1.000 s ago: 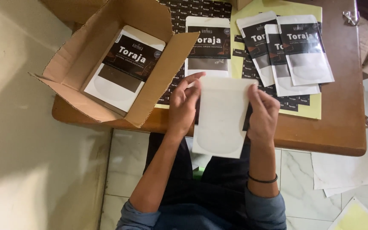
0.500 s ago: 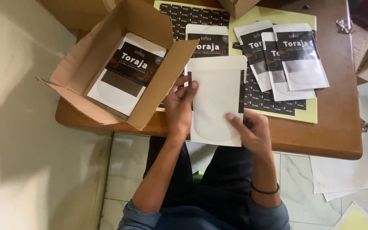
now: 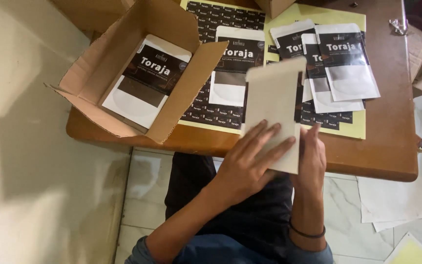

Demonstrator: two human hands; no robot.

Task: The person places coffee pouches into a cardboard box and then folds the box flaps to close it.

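I hold a plain white pouch [image 3: 273, 102] upright and slightly turned over the table's front edge. My left hand [image 3: 250, 159] lies flat on its lower face with fingers spread. My right hand [image 3: 312, 156] grips its lower right edge from behind. An open cardboard box [image 3: 98, 78] at the left holds a labelled white-and-black pouch [image 3: 147, 80]. Another labelled pouch [image 3: 233, 63] lies on the sticker sheet [image 3: 211, 117] behind the held pouch. A few overlapping labelled pouches [image 3: 343, 61] lie at the right.
The brown wooden table [image 3: 387, 142] has a rounded front edge. A second cardboard box corner [image 3: 279, 6] sits at the back. White paper sheets [image 3: 401, 195] lie on the tiled floor at the right. A pale wall is at the left.
The plain pouch has been turned from facing me flat to a tilted, narrower view. My left hand moved onto its front, and my right hand shifted to its right edge.
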